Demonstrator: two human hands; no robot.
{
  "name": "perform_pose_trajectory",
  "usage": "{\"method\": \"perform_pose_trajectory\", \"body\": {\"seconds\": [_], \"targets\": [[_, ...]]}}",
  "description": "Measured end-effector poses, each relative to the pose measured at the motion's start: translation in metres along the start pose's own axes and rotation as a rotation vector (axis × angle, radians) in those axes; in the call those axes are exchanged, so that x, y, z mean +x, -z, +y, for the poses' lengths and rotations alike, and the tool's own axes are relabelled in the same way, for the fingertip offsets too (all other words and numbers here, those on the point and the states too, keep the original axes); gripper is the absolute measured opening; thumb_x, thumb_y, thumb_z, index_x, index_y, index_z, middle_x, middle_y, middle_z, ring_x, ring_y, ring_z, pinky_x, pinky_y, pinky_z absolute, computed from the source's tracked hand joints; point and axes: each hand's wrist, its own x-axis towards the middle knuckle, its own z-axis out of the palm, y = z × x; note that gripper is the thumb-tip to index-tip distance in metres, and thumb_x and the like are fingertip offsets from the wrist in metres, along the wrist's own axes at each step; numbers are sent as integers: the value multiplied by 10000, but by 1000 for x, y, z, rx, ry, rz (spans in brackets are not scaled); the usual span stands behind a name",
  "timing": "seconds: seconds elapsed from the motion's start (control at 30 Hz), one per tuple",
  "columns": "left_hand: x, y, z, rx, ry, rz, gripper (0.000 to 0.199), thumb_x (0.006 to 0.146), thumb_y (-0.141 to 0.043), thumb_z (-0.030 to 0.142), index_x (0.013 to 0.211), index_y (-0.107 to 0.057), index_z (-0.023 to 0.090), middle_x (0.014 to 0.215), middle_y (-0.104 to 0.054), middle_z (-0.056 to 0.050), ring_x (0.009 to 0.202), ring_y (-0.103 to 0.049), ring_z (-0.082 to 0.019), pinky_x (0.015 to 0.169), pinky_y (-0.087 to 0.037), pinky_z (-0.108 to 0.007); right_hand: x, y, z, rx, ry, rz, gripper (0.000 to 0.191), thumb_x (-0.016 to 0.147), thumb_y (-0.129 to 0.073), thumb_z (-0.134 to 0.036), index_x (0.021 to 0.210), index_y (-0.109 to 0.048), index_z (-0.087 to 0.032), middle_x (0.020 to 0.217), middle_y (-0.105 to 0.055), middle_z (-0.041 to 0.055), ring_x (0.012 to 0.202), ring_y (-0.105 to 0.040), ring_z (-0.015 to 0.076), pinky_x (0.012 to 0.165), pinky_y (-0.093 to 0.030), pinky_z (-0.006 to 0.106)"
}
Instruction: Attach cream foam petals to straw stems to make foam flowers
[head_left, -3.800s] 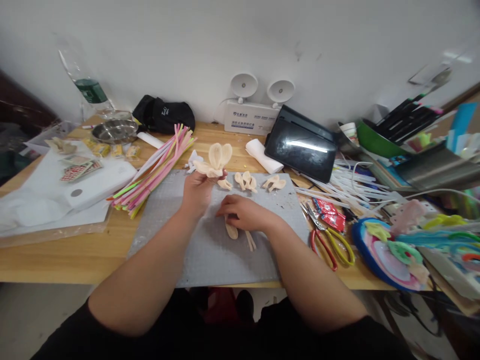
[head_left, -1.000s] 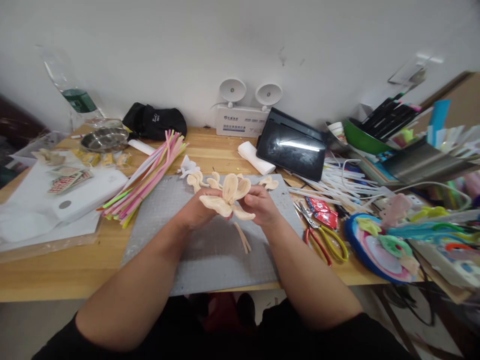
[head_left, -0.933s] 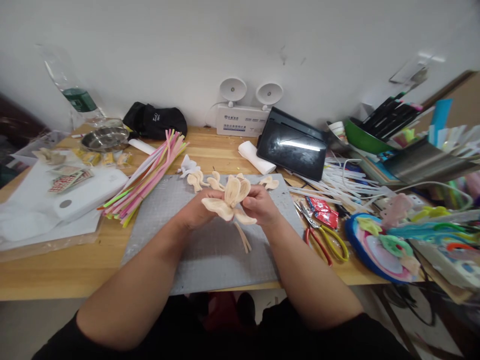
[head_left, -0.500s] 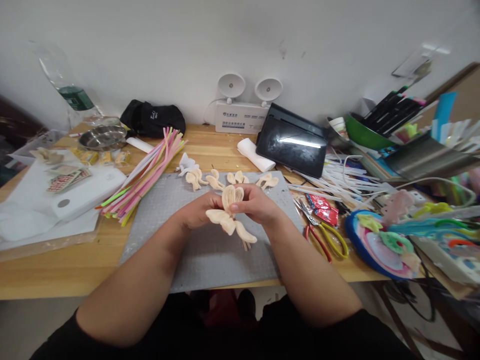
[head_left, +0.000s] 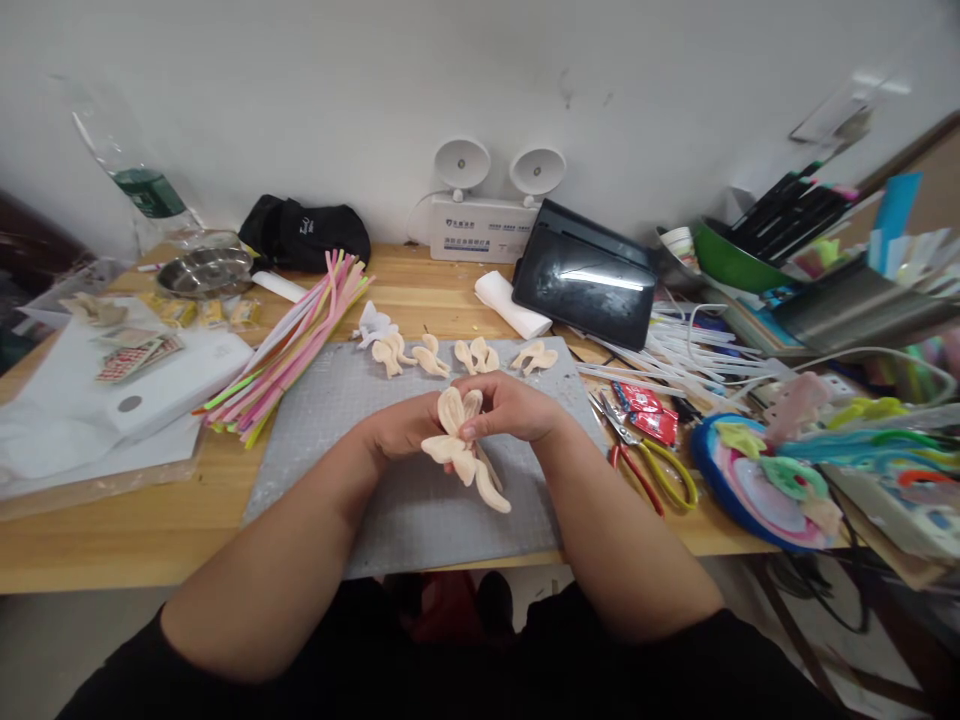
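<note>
A cream petalled flower (head_left: 459,452) is held between both hands above the grey cutting mat (head_left: 315,440). My right hand (head_left: 514,408) pinches its centre with thumb and fingers. From the left, my left hand (head_left: 409,425) closes round the flower's back, its fingertips partly hidden by the petals. Beyond the hands, along the mat's far edge, lie several loose cream petal pieces (head_left: 472,354) and a pale grey-white one (head_left: 375,325).
Left of the mat lies a bundle of coloured pipe cleaners (head_left: 292,345). Scissors and pliers (head_left: 664,472) rest at the right, beside red packets (head_left: 652,415) and a blue-rimmed round tray (head_left: 712,490). A black tablet-like device (head_left: 585,285) leans at the back.
The flower has turned and tilted a little in the hands, its lower petal now pointing more downward. Both hands have shifted slightly while keeping hold. The camera view has moved a little.
</note>
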Motion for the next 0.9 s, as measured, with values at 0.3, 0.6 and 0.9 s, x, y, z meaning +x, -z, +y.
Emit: {"method": "perform_pose_trajectory", "body": {"seconds": [0.3,0.6,0.9], "targets": [[-13,18,4,-128,3,407,128,570,-694,291,594,-648,174,612,-629,-30,601,-575,-159,622,-463,-310,-4,21,4,-307,117,260,188,681,-595,-262,853,-609,-187,690,-549,-21,597,-476,79,562,-390,214],[-6,29,10,-104,-348,1184,129,552,-695,268,595,-612,181,588,-594,24,581,-553,-107,575,-447,-249,-12,50,7,-819,-49,746,133,689,-525,-215,707,-643,-159,671,-604,13,603,-505,117,588,-380,249],[-9,22,-3,129,-392,1372,86,637,-656,207,721,-658,226,756,-653,37,725,-599,-138,695,-457,-294,-1,58,27,-821,-10,994,181,701,-525,-272,787,-647,-170,704,-596,29,629,-492,134,647,-386,283]]}}
